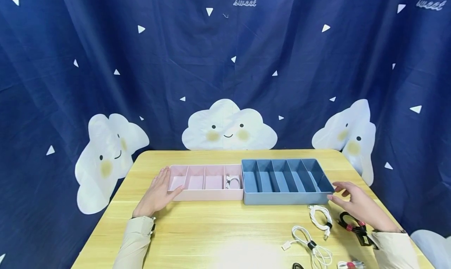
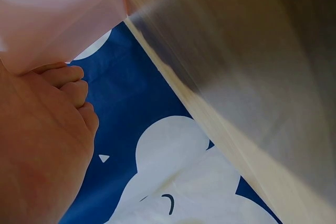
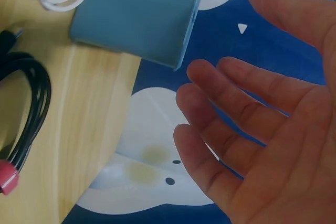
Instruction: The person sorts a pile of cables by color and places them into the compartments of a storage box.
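Note:
A pink divided box (image 1: 211,195) stands on the table with a small bundled white cable (image 1: 228,183) in its rightmost compartment. My left hand (image 1: 156,192) lies against the box's left end, fingers extended along that side and thumb over the near corner. In the left wrist view, the palm (image 2: 42,150) is right beside the pink wall. Against the pink box's right end stands a wider blue divided box (image 1: 287,199), its compartments bare. My right hand (image 1: 363,206) is at the blue box's right end, fingers loosely bent around nothing; the right wrist view shows the palm (image 3: 273,145) facing the camera.
On the near right of the table lie white cables with black straps (image 1: 311,244), a black cable with red ties (image 1: 360,230) and a white one with a red tie (image 1: 350,265). A black cable end (image 1: 297,266) shows at the bottom. A blue cloud-print curtain (image 1: 225,77) hangs behind.

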The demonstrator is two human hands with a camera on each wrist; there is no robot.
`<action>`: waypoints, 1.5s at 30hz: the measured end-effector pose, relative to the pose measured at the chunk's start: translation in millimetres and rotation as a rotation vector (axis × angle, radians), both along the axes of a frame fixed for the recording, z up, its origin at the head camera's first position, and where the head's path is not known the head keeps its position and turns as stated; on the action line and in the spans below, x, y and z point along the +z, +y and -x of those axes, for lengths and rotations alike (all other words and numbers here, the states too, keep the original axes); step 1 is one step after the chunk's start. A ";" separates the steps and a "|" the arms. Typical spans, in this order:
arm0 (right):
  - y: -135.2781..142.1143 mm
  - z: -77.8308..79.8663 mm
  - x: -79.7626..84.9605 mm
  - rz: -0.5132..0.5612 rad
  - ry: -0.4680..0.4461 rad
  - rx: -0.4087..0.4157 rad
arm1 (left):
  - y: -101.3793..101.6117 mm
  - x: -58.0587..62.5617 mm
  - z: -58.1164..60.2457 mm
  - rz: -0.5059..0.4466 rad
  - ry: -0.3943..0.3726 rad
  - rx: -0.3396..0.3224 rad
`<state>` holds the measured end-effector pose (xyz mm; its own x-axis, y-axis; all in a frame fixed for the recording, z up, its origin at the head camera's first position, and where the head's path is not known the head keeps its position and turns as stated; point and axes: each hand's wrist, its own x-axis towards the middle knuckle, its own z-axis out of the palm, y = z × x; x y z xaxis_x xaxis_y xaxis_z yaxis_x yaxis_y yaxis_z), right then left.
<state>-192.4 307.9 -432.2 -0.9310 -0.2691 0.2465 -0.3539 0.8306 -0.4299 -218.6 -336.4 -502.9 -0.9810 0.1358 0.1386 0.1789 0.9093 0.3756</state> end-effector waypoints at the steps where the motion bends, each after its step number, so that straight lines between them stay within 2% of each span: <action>1: 1.4 -0.3 -0.7 -0.002 -0.003 0.000 | 0.0 -0.3 0.2 0.000 -0.003 0.003; 10: 11.3 -5.7 -7.1 -0.029 -0.100 -0.046 | -0.9 -1.5 1.6 0.003 -0.023 0.006; 28: 26.3 -15.2 -22.5 -0.022 -0.068 -0.070 | -3.9 0.6 3.9 0.020 -0.028 0.004; 40: 39.7 -20.2 -32.7 -0.025 -0.135 -0.090 | -2.7 -1.1 4.0 0.017 -0.033 -0.002; 45: 42.5 -21.7 -37.0 -0.024 -0.119 -0.095 | -1.8 -0.8 2.5 0.012 -0.036 0.000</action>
<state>-170.7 350.4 -469.2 -0.9748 -0.1827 0.1276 -0.2209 0.8685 -0.4437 -221.1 -338.2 -503.7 -0.9853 0.1368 0.1019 0.1653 0.9139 0.3707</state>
